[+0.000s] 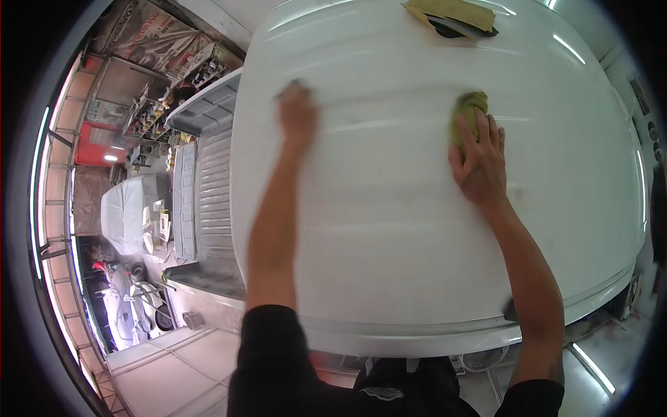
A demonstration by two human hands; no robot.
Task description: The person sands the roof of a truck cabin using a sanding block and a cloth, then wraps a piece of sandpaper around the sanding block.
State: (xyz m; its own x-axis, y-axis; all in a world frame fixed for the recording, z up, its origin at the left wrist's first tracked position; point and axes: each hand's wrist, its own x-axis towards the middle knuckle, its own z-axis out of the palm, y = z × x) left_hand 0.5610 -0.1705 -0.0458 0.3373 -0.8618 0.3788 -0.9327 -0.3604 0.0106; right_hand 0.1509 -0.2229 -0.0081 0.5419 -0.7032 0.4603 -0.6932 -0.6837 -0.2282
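Observation:
A broad white vehicle roof (375, 271) fills the middle of the view, with shallow ridges across it. My right hand (481, 163) presses a yellow-green cloth (471, 111) onto its right half, fingers laid over the bunched fabric. On the left half, my left hand (297, 115) is smeared by motion. Its fingers look curled around a small dark piece at their tips, too blurred to name. At the far edge of the roof lies a folded brown paper (451, 14) with something dark beneath it.
Left of the roof is a ribbed truck bed (214, 177). Beyond it stand a covered vehicle (128, 212), scooters (132, 309) and cluttered shelves (149, 108). The roof's near edge (410, 342) runs just in front of my body. A tiled floor (174, 372) shows below left.

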